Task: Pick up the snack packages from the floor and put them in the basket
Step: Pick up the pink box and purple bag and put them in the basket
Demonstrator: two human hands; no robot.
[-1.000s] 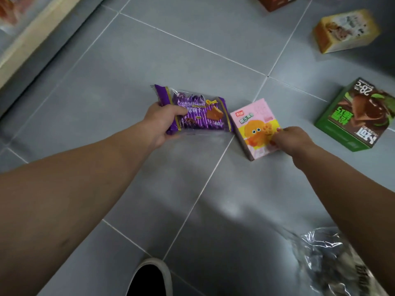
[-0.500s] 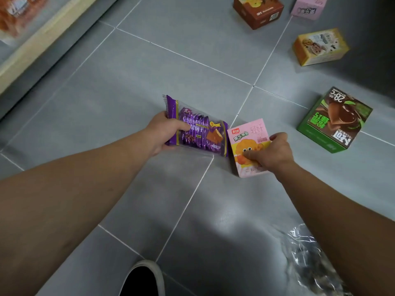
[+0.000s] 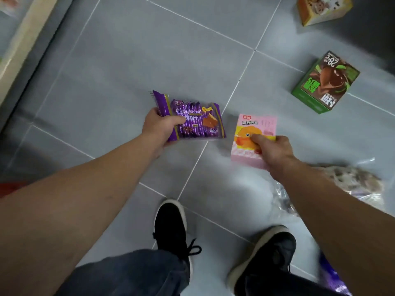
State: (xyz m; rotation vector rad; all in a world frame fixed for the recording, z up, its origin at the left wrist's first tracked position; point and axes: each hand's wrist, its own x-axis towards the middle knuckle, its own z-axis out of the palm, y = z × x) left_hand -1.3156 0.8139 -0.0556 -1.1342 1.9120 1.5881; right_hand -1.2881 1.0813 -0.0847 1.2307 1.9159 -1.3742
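Observation:
My left hand [image 3: 159, 127] grips the left end of a purple biscuit packet [image 3: 195, 120], thumb across its front, and holds it above the grey tiled floor. A pink snack box [image 3: 255, 133] with an orange cartoon print is in my right hand [image 3: 273, 151], thumb on its face and fingers underneath, also lifted off the tiles. On the floor lie a green chocolate box [image 3: 326, 82] at the right and a yellow box [image 3: 320, 8] at the top right. No basket that I can make out.
A clear bag of snacks [image 3: 350, 184] lies on the floor under my right forearm. My two black shoes [image 3: 171, 227] stand on the tiles below the hands. A pale shelf edge [image 3: 23, 45] runs along the left. Something red [image 3: 10, 189] shows at the left edge.
Both hands have lifted their packages off the floor and drawn them toward me. The view has tilted down, so my shoes and legs now show.

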